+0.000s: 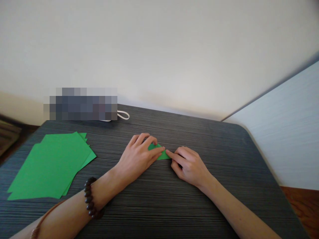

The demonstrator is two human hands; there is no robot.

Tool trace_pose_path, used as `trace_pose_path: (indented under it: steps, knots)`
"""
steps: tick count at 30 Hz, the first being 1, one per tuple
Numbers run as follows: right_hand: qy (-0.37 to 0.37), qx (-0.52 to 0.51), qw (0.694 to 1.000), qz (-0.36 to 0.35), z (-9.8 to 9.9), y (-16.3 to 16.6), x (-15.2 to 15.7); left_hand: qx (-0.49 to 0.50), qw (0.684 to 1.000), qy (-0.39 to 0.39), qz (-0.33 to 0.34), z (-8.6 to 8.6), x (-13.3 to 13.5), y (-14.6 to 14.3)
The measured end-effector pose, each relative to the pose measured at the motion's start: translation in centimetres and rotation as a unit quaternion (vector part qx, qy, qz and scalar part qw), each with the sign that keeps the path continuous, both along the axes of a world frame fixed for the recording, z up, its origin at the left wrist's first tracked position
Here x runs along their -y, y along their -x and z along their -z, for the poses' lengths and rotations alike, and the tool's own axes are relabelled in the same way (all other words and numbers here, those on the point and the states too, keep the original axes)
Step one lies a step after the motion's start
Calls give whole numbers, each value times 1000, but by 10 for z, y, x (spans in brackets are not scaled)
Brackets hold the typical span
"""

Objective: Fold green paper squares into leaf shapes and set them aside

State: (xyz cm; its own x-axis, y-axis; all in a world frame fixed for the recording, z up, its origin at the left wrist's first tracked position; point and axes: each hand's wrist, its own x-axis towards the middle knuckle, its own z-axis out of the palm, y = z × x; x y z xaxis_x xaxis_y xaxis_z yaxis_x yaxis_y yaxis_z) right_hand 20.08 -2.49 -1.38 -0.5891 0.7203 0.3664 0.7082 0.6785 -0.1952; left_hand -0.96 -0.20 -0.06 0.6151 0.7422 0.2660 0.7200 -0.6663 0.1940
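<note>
A small green paper (163,156) lies on the surface (149,205), well in from its far edge, partly beneath the left hand (139,152), whose grip is wide, fingers spread. The right hand (189,165) has its index fingertip at the paper's right end; I cannot tell whether that grip pinches it.

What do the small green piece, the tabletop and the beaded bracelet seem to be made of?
Small green piece: probably matte paper, thin and crisp-edged like the stacked sheets. Tabletop: perhaps wood-look laminate, dull dark grey with fine lines. Beaded bracelet: possibly polished wood; its round dark beads look slightly shiny, though stone or plastic is possible.
</note>
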Motion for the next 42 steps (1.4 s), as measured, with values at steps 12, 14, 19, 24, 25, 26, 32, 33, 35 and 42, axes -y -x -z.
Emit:
trace_pose_path:
  steps: [12, 14, 19, 24, 25, 26, 32, 33, 35, 42]
  knots:
    - [-27, -15, 999, -5, -1, -3, 5, -2, 997, -1, -75, -1, 1, 1]
    - [-24, -28, 999, -3, -1, -2, 5, -4, 997, 2, -74, 0, 0, 2]
    - [-13, -25, 1000, 11, 0, 0, 5, 4, 998, 6, -55, 1, -2, 3]
    - [-21, 1, 1000, 9, 1, 2, 3, 3, 999, -3, -37, 0, -1, 3]
    - [-25, 0, 1000, 8, 1, 1, 3, 5, 999, -8, -40, 0, -1, 3]
    - [-29, -3, 1000, 7, 1, 1, 3, 6, 999, -13, -45, 1, -1, 3]
    - [-49, -13, 998, 23, 2, 1, 4, 13, 999, -27, -31, 4, 0, 5]
    - [-49, -11, 998, 30, 2, 2, 4, 14, 999, -28, -21, 5, 0, 5]
    - [-43, -8, 998, 42, 2, 2, 3, 15, 999, -31, -8, 6, 0, 7]
    - [-22, 24, 999, 24, -1, 4, 1, 0, 999, -41, -16, 6, 1, 8]
